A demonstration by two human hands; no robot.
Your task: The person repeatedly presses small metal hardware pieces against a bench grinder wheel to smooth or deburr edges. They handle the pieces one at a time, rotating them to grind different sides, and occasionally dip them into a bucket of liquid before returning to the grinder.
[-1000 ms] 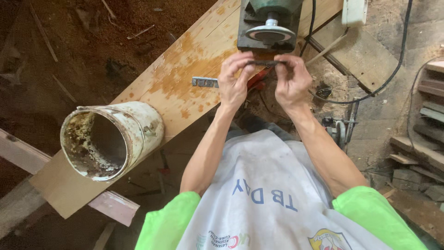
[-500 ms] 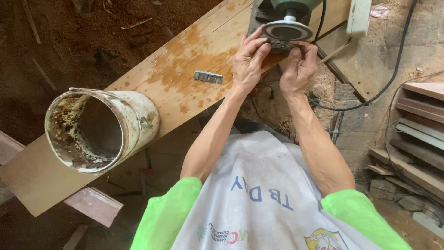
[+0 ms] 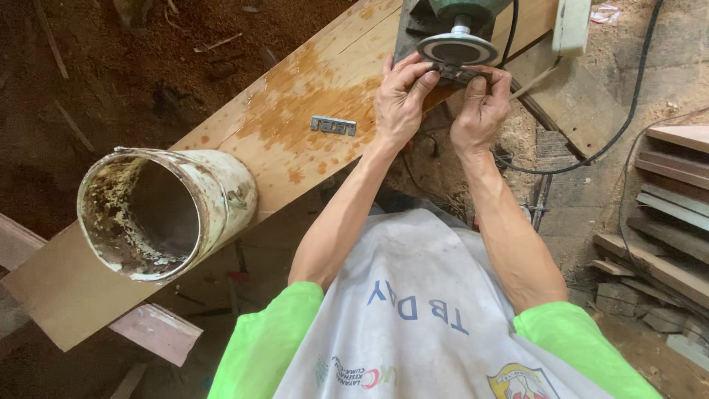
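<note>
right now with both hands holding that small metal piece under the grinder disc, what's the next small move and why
Probably ease the small metal piece up a touch against the grinding disc. The left hand and right hand pinch it from either side just under the disc's rim, fingers very near the edge, so only a slight, steady push looks safe.

My fingers hid most of the small metal piece (image 3: pixel 456 72); the frame's top edge cut off the green grinder (image 3: pixel 465 7).

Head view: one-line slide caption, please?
Both hands, left and right, press a small metal piece against a grinder disc on a plank.
</note>
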